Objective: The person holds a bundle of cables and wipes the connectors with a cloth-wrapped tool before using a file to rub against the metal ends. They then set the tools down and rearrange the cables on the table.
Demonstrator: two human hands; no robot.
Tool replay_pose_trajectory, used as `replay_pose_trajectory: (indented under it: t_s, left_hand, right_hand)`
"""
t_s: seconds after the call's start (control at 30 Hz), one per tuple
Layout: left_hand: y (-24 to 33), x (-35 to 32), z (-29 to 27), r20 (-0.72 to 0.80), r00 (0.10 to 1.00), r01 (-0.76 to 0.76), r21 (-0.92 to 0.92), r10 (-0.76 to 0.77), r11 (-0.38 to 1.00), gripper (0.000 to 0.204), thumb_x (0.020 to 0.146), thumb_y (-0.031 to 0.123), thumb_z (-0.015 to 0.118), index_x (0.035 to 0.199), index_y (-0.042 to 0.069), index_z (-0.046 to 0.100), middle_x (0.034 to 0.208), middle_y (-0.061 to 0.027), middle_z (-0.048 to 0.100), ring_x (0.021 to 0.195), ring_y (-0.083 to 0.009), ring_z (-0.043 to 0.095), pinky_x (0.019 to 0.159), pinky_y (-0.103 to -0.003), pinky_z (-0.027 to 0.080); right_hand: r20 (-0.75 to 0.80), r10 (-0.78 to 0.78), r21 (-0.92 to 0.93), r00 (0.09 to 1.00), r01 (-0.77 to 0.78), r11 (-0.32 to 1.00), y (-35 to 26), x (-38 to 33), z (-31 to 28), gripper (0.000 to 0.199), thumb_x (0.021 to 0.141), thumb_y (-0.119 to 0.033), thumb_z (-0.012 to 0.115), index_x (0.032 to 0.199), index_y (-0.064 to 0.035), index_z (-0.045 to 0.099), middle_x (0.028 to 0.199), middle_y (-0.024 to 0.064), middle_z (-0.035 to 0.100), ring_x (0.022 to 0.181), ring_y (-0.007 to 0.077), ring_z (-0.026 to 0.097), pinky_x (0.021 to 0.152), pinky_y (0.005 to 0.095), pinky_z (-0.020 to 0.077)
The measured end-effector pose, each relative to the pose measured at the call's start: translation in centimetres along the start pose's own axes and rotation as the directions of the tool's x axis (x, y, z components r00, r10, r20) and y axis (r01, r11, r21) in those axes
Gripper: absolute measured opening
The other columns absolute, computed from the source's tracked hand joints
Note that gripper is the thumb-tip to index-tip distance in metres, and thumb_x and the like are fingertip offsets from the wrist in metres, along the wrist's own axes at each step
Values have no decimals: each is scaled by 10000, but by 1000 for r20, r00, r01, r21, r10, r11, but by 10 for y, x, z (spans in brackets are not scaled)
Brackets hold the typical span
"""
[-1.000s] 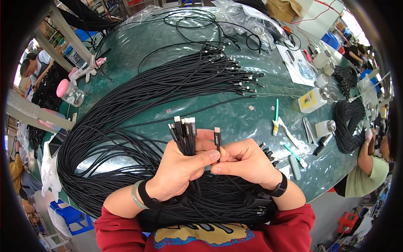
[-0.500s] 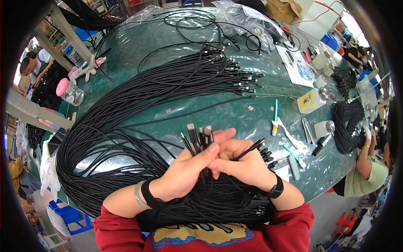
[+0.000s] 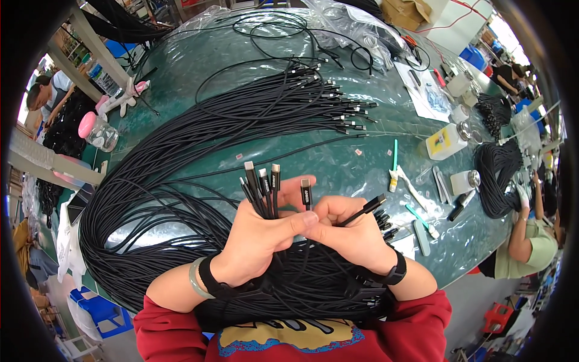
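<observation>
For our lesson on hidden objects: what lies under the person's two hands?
Under the left hand and right hand lies a mass of black cables across the green table. The tabletop directly beneath is covered, so unseen.

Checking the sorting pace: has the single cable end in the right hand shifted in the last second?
Yes. The cable end now sticks out rightward toward the green pen, away from the left hand's bunch.

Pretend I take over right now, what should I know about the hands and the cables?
Left hand: grips a small bunch of black cable ends, plugs pointing up.
Right hand: pinches one cable end, pressed against the left hand.
The cables loop round to the big black cable pile fanned over the green table.
Done: a few ends gathered.
Left: many loose plugs lie ungathered on the far side.
</observation>
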State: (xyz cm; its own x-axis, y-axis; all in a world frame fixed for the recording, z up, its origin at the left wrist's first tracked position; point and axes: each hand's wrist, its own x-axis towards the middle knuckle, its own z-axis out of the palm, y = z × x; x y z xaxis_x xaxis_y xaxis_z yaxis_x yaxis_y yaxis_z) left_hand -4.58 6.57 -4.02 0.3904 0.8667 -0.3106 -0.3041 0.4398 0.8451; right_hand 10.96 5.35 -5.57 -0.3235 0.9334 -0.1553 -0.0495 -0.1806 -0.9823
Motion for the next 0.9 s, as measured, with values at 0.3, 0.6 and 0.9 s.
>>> replay_pose_trajectory:
  t_s: [0.3, 0.6, 0.9]
  left_hand:
    - [0, 2, -7, -2, 1000, 1, -12, -1, 1000, 386, 749, 6, 572, 1119, 6, 461, 728, -29, 572, 447, -9, 349, 376, -157, 213]
    - [-1, 2, -9, 121, 992, 47, -130, -31, 990, 340, 831, 119, 504, 1147, 8, 442, 759, -29, 586, 495, -12, 364, 420, -161, 252]
    - [-17, 5, 0, 153, 988, -26, -37, 31, 999, 384, 902, 255, 361, 1205, 24, 398, 840, -9, 508, 654, -45, 404, 617, -207, 354]
  right_hand:
    - [216, 76, 71, 973, -93, 993, 2, 3, -9, 95, 762, -107, 613, 756, -13, 600, 647, -30, 539, 599, 11, 443, 525, 172, 342]
    - [152, -14, 127, 988, -5, 992, 5, 5, -2, 102, 777, -107, 594, 807, -10, 580, 646, -21, 557, 605, 17, 473, 523, 162, 349]
    - [31, 59, 96, 998, -61, 993, -4, 3, 5, 102, 773, -107, 595, 715, -35, 553, 534, -62, 474, 476, 8, 378, 447, 177, 288]
